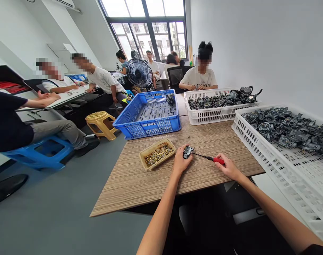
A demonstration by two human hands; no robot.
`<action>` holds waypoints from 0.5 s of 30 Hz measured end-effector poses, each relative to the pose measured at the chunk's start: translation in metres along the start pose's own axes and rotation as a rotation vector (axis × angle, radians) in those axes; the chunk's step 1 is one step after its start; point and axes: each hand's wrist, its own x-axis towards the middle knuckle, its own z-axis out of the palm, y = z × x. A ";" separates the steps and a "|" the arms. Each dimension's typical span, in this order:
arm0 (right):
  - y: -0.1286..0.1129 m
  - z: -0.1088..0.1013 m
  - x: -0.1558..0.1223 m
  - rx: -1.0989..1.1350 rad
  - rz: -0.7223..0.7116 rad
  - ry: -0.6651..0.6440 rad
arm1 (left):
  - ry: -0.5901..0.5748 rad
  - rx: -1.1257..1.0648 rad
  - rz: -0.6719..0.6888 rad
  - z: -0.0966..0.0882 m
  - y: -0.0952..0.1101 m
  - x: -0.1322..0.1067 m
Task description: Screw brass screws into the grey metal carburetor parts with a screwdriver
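Note:
My left hand [180, 163] is closed around a small dark metal part [187, 152], holding it down on the wooden table [140, 177]. My right hand [228, 167] grips the red handle of a thin screwdriver [209, 158], whose shaft points left with its tip at the part. A shallow tan tray [157, 153] filled with small brass screws lies just left of my left hand.
A blue crate [148, 115] stands at the table's far left. A white basket [217, 109] of dark parts stands behind, and another white basket [288, 152] on the right. A person sits across the table; several others sit at desks on the left, with a fan [139, 73] and a yellow stool [99, 124].

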 end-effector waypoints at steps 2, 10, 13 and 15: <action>0.001 0.000 0.000 0.007 -0.004 -0.002 | 0.001 0.001 0.000 0.000 0.000 0.000; 0.001 0.000 0.000 0.002 -0.011 -0.007 | -0.001 -0.005 -0.001 0.000 0.000 -0.001; 0.001 0.000 0.000 -0.013 0.000 -0.007 | -0.002 -0.003 -0.002 0.000 0.000 -0.001; 0.001 0.000 0.000 -0.009 -0.003 -0.007 | 0.001 0.000 0.003 0.000 0.000 -0.001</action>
